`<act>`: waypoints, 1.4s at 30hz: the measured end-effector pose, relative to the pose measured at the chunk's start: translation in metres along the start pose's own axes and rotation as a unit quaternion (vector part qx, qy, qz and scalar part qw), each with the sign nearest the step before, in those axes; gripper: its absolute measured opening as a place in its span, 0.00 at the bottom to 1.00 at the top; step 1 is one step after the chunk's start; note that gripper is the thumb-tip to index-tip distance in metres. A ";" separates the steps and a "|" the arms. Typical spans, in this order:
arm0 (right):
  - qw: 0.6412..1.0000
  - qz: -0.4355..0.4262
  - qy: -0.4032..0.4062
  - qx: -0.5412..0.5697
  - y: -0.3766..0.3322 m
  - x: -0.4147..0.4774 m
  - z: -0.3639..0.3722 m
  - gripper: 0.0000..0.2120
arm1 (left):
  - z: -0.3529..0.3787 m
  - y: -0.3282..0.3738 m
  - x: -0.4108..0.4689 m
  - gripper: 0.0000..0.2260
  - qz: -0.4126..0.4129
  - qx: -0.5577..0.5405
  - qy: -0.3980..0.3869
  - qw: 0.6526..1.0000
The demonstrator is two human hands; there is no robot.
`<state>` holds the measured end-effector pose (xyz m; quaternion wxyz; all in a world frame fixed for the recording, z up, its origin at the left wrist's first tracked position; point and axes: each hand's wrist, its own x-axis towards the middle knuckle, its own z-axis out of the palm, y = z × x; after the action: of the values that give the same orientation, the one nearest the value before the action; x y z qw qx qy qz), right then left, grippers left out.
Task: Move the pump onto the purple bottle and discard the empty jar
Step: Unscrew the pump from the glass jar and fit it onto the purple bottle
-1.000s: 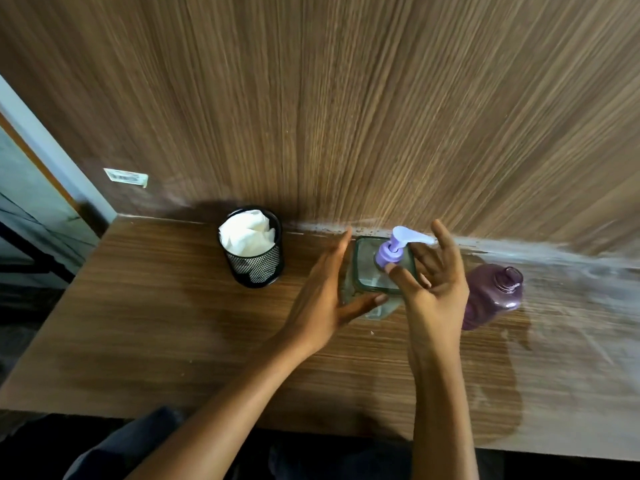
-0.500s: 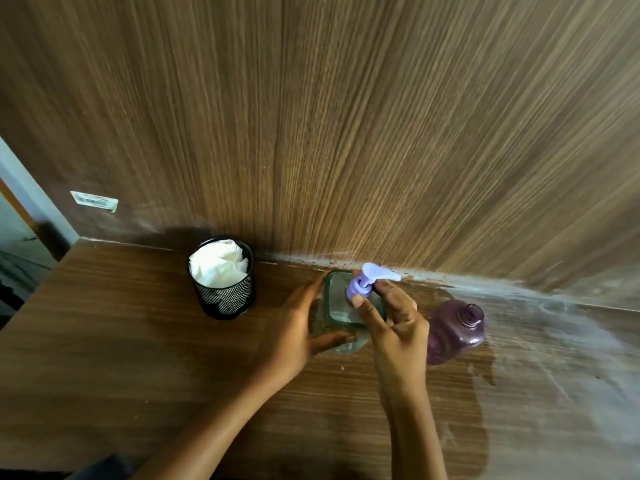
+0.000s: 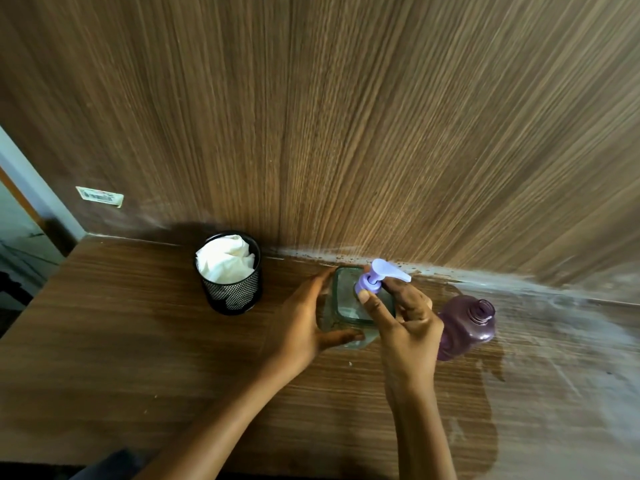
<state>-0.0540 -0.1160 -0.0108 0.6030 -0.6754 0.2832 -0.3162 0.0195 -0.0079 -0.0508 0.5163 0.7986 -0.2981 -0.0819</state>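
Nearest me, both forearms reach out over the brown wood-grain bench [image 3: 104, 358]. My left hand [image 3: 304, 327] wraps the near-left side of the clear square glass jar [image 3: 346, 306], thumb along its front edge and fingers curled round the far-left corner, so it is closed on the jar and bracing it against the bench. My right hand [image 3: 408, 327] sits just right of it, with thumb and forefinger pinched narrow on the collar of the lilac plastic pump [image 3: 375, 280], which stands in the jar's mouth with its spout pointing right.

The step in hand looks to be unscrewing that pump. To do it well I would keep the left hand firm and low so the jar cannot spin or slide, turn only the collar rather than the spout, and lift straight up once it is loose so the dip tube, which I cannot see, clears the rim without dragging the jar over.

Just beyond the right hand stands the translucent purple plastic bottle [image 3: 467, 323], upright, neck open, close enough for a short carry. Pale smears cover the bench around it; whether they are wet I cannot tell.

Further left, well apart, stands a black wire-mesh cup [image 3: 232, 289] stuffed with white crumpled cloth [image 3: 227, 259], against the wood-panelled wall [image 3: 346, 116].
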 end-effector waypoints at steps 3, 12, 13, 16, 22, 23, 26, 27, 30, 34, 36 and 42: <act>0.999 0.002 -0.039 0.000 0.002 0.001 0.001 0.12 | 0.000 0.001 -0.001 0.41 0.001 0.004 0.005 1.000; 0.993 -0.015 -0.111 -0.030 0.005 0.013 -0.009 0.09 | -0.001 -0.002 0.001 0.42 -0.007 0.006 -0.001 1.000; 0.990 -0.017 -0.133 -0.033 0.004 0.015 -0.011 0.10 | -0.001 -0.002 0.001 0.42 -0.008 0.007 -0.004 1.000; 0.981 -0.001 -0.195 -0.005 0.000 0.019 -0.017 0.17 | 0.001 -0.005 0.001 0.42 -0.008 0.006 -0.002 1.000; 0.985 0.036 -0.156 0.068 -0.005 0.008 -0.006 0.19 | 0.001 -0.006 0.003 0.42 -0.011 -0.009 -0.008 1.000; 0.993 0.026 -0.105 0.047 -0.006 0.006 -0.001 0.18 | 0.001 -0.006 0.004 0.42 -0.013 -0.015 -0.010 1.000; 0.995 -0.039 0.030 -0.085 -0.008 0.002 0.012 0.14 | 0.001 -0.004 0.005 0.41 -0.016 -0.025 -0.007 1.000; 0.992 -0.057 0.050 -0.103 -0.007 0.002 0.014 0.14 | 0.001 -0.003 0.005 0.40 -0.015 -0.028 -0.007 0.999; 0.990 -0.080 0.020 -0.115 -0.005 0.005 0.007 0.10 | 0.001 -0.004 0.005 0.37 -0.012 -0.033 -0.007 0.999; 0.989 -0.054 -0.088 -0.106 -0.005 0.010 -0.006 0.06 | 0.003 -0.008 0.005 0.40 -0.009 -0.037 -0.010 0.999; 0.986 -0.043 -0.137 -0.084 -0.005 0.011 -0.012 0.08 | 0.004 -0.009 0.005 0.41 -0.004 -0.036 -0.006 0.999; 0.992 0.001 -0.119 0.039 -0.009 0.003 -0.003 0.22 | 0.003 -0.008 0.006 0.37 -0.006 -0.026 -0.005 1.000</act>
<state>-0.0544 -0.1198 -0.0016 0.6584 -0.6840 0.1979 -0.2441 0.0260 -0.0107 -0.0577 0.5347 0.7867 -0.2931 -0.0964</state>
